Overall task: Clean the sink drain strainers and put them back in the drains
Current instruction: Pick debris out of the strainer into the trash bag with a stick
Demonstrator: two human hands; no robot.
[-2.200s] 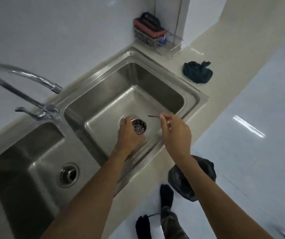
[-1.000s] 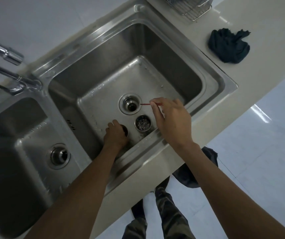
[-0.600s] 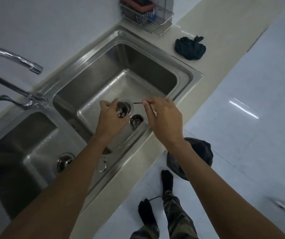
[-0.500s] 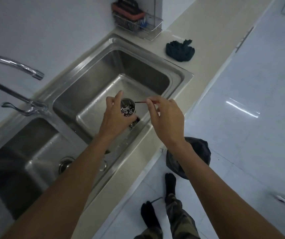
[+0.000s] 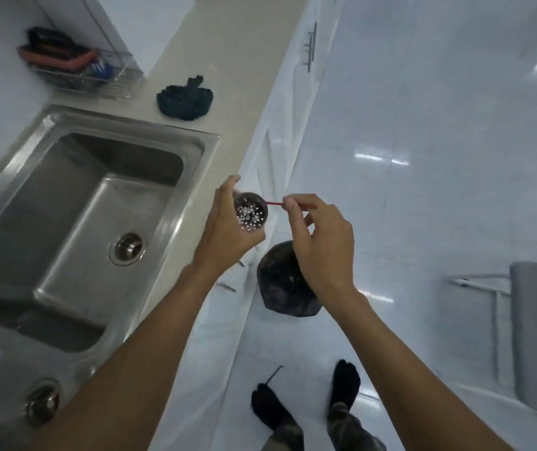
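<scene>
The open drain (image 5: 127, 252) lies in the sink basin. At its 2 o'clock, beyond the surface (image 5: 228, 60) edge, the left hand (image 5: 228, 229) grips a perforated strainer (image 5: 250, 214). At the strainer's 3 o'clock, the right hand (image 5: 322, 249) pinches a thin red stick (image 5: 273, 203).

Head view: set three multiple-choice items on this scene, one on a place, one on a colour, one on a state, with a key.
1. Where does the dark cloth lie? A in the basin; B on the counter; C on the floor.
2. What colour is the stick in the right hand? A red; B green; C white.
3. The strainer is: A in a drain; B held by the left hand; C on the counter.
Key: B, it lies beyond the sink rim; A, its shaft shows red; B, fingers curl round it.
</scene>
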